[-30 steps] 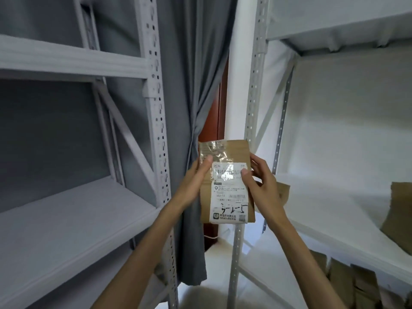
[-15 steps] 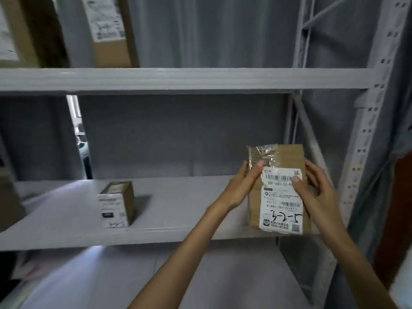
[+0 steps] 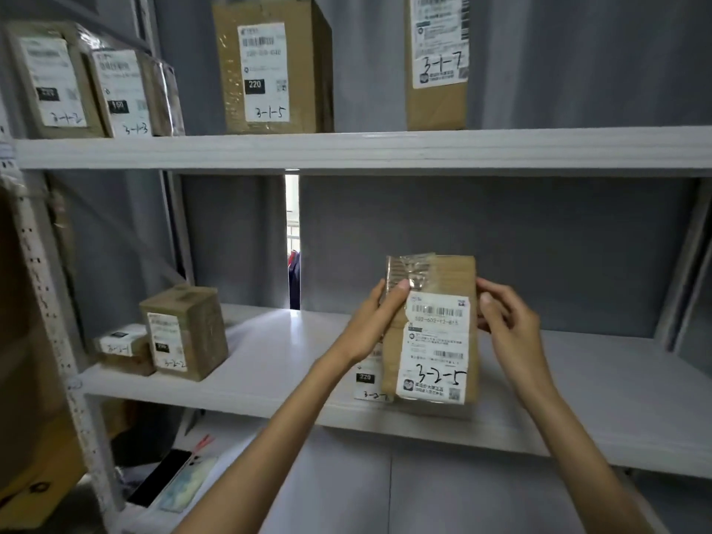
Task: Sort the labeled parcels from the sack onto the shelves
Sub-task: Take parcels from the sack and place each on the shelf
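Grey shelves (image 3: 385,150) fill the head view, with a grey curtain behind them. On the middle shelf (image 3: 601,395) stands a brown parcel (image 3: 431,329), upright, its label marked 3-2-5. The left hand (image 3: 379,316) grips its upper left edge, thumb on the front. The right hand (image 3: 508,321) touches the upper right edge with curled fingers; the contact itself is hidden by the parcel. Just behind on the left, another parcel (image 3: 370,373) is mostly covered, only part of its label shows. Two small boxes (image 3: 185,331) stand well apart on the left. On the upper shelf the boxes (image 3: 271,63) are cut off by the frame top.
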